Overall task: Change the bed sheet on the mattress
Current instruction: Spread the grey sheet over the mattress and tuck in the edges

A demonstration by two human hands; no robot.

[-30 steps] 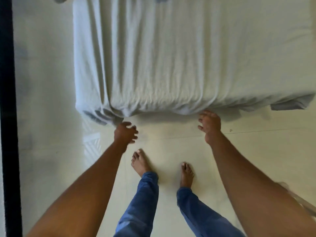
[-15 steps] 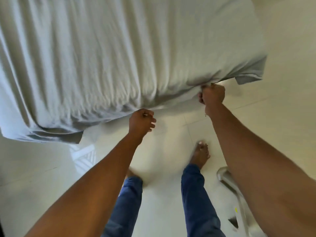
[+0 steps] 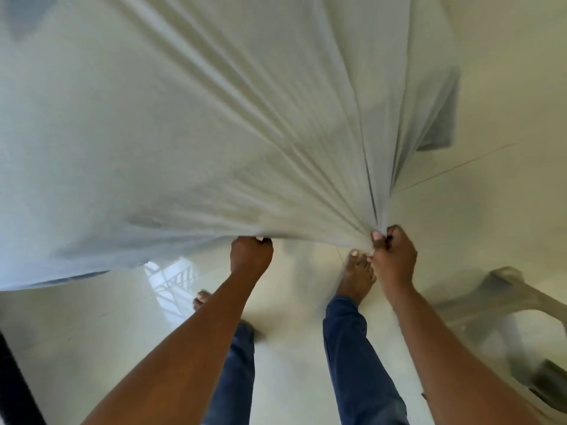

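Note:
A pale grey-white bed sheet [image 3: 199, 124] fills the upper two thirds of the view, pulled taut toward me with folds fanning out from its near edge. My left hand [image 3: 250, 254] is closed on that near edge at the centre. My right hand [image 3: 394, 256] grips a bunched part of the edge further right, where the folds meet. The sheet hides the mattress entirely. Its far right corner [image 3: 438, 130] hangs loose above the floor.
I stand barefoot in blue trousers on a glossy cream tiled floor [image 3: 306, 348]. A pale plastic chair or stool [image 3: 503, 305] lies at the right, close to my right arm. A dark vertical edge [image 3: 12, 388] runs along the lower left.
Both hands have taken the sheet's near edge and pulled it up and toward me. The sheet has lifted off the mattress end and now spreads taut across the view. My feet have stepped back.

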